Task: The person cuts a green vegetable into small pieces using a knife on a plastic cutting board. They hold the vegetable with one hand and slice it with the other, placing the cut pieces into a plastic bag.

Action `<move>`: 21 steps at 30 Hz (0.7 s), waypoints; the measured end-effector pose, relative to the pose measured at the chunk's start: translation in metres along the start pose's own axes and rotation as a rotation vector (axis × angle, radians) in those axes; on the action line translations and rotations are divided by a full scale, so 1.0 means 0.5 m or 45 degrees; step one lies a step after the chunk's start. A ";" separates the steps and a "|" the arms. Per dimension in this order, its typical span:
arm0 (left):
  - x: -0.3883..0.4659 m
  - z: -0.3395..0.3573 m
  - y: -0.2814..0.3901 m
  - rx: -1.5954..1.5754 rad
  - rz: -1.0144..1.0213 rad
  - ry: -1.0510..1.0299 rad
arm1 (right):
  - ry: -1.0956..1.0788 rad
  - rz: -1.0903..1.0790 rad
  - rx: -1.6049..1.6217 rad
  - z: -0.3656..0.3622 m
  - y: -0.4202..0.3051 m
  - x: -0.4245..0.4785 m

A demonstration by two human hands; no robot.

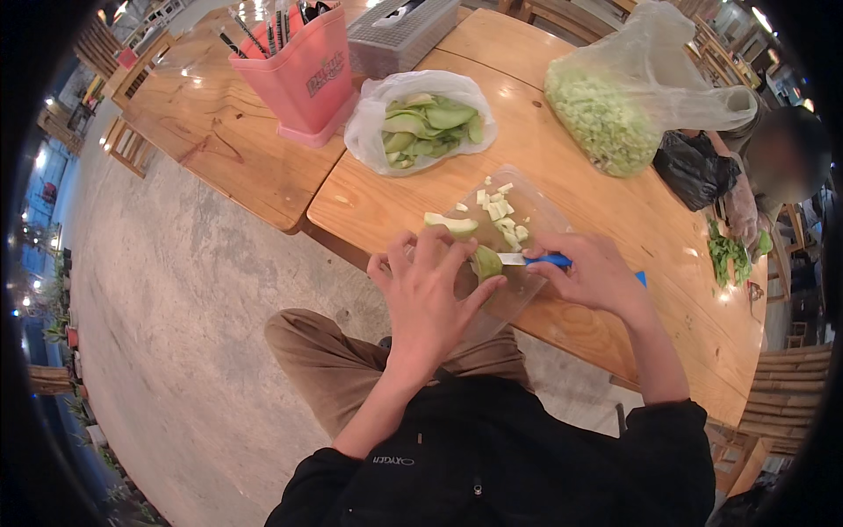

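Note:
My left hand [425,290] steadies a green-skinned piece of vegetable or fruit [488,263] with thumb and fingers. In my right hand [589,271] is a small knife [548,260] with a blue handle, its short blade against the right side of that piece. Beneath both lies a translucent plastic board or lid [546,204], reaching over the table's near edge. Small pale cubes [500,211] are scattered on it beyond the knife. A curved pale wedge [452,224] with green skin rests just beyond my left fingers, which hide part of the board.
On the wooden table [382,204] stand a pink cutlery holder [299,85], a grey lidded box [405,39], a white bag of green peelings [421,125] and a clear bag of diced pieces [599,118]. At right, another person's gloved hand [741,211] is near leafy greens [728,257] and a black bag [695,168].

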State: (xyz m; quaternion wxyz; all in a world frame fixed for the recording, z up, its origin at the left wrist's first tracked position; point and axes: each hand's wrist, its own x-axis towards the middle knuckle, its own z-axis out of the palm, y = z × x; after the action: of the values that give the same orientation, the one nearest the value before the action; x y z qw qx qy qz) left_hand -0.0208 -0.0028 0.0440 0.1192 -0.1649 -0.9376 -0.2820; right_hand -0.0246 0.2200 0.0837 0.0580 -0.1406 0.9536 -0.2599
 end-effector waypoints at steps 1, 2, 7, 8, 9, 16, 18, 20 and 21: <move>0.000 -0.001 0.003 0.035 -0.006 0.025 | -0.007 0.004 0.000 -0.001 -0.005 0.000; 0.000 -0.002 0.005 0.069 -0.012 0.050 | -0.014 0.008 -0.001 -0.001 -0.008 -0.001; 0.000 0.004 0.010 0.024 -0.118 0.018 | -0.005 0.069 -0.149 0.011 -0.028 -0.021; 0.000 0.005 0.010 0.019 -0.132 0.021 | -0.025 0.115 -0.151 0.013 -0.033 -0.024; 0.001 0.004 0.009 -0.006 -0.159 0.006 | 0.012 0.094 -0.148 0.016 -0.035 -0.029; -0.007 0.015 0.008 -0.091 -0.170 0.044 | 0.118 0.066 -0.081 0.026 -0.026 -0.048; -0.007 0.016 0.009 -0.101 -0.177 0.011 | 0.144 0.048 -0.164 0.029 -0.026 -0.049; -0.006 0.016 0.009 -0.113 -0.206 -0.042 | 0.138 0.049 -0.332 0.032 -0.033 -0.050; -0.008 0.017 0.010 -0.119 -0.188 -0.007 | 0.162 0.036 -0.416 0.038 -0.037 -0.052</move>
State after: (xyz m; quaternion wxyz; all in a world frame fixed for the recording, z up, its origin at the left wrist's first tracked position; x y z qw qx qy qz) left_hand -0.0164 0.0051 0.0382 0.0878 -0.1015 -0.9334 -0.3329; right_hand 0.0083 0.2033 0.0778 -0.0224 -0.1181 0.9867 -0.1090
